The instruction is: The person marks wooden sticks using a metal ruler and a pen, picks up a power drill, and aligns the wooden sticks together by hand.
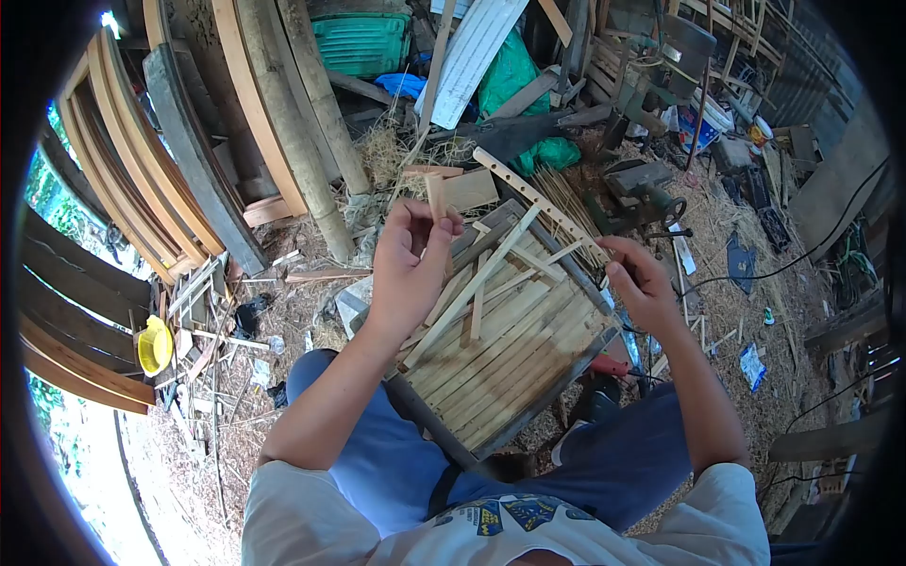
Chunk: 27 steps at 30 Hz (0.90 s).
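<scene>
My left hand [412,262] is raised over the far left of a low slatted wooden table [510,387]. Its fingers pinch a short flat wooden strip [435,193], which points up and away from me. On the right, my right hand [644,279] closes its thumb and fingers on the near end of a long wooden strip with a row of holes [538,200]. That strip slants away to the upper left, past the table's far edge. Several loose wooden sticks [472,288] lie crossed on the slats between my hands.
Bamboo posts [293,132] and curved wooden frames [142,160] stand at the left. A yellow basin [155,346] lies beside them. A bench vise [637,193] stands beyond the table on the right. A red-handled tool [609,366] is by my leg. Shavings cover the ground.
</scene>
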{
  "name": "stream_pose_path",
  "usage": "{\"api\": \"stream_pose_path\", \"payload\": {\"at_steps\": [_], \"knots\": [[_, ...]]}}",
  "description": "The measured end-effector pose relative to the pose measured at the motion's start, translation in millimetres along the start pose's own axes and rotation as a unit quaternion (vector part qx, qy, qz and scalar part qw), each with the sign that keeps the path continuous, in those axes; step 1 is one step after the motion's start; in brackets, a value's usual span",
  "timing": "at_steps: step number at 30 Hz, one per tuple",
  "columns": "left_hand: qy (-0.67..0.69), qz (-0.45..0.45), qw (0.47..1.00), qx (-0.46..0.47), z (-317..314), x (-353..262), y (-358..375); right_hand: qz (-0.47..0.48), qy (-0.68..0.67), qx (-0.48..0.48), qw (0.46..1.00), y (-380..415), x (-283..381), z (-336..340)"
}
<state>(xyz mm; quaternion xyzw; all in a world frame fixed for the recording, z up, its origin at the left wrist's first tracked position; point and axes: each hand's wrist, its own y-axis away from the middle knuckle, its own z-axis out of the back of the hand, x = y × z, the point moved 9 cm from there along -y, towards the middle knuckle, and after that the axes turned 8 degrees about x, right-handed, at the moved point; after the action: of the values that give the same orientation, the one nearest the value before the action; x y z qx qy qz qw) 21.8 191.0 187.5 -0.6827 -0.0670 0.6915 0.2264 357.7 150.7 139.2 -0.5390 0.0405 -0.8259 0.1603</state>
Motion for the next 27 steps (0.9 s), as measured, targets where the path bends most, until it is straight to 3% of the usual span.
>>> {"api": "stream_pose_path", "payload": {"at_steps": [2, 5, 13, 16, 19, 22, 27], "knots": [[0.048, 0.008, 0.999, 0.003, 0.6, 5.2, 0.9, 0.003, -0.001, 0.01, 1.0, -0.1, -3.6, -1.0], [0.168, 0.112, 0.979, 0.029, -2.7, 10.5, 6.5, 0.023, -0.02, 0.025, 0.999, -0.4, -15.5, -0.5], [0.167, 0.116, 0.978, 0.054, -22.2, 14.4, 4.6, 0.016, 0.073, 0.02, 0.997, 1.9, 9.4, -0.6], [0.209, 0.166, 0.961, 0.071, -25.8, 16.5, 9.6, 0.066, 0.07, 0.01, 0.995, 2.8, 9.3, -1.3], [0.187, 0.187, 0.961, 0.083, -27.4, 22.2, 13.2, 0.015, 0.076, 0.036, 0.996, 2.7, 2.9, -1.4], [0.157, 0.158, 0.969, 0.105, -27.8, 22.5, 11.4, 0.024, 0.076, 0.025, 0.996, 3.2, 10.5, -1.8], [0.133, 0.187, 0.964, 0.132, -31.3, 28.7, 15.0, 0.027, 0.07, 0.022, 0.997, 3.0, 12.2, -2.0]]}}
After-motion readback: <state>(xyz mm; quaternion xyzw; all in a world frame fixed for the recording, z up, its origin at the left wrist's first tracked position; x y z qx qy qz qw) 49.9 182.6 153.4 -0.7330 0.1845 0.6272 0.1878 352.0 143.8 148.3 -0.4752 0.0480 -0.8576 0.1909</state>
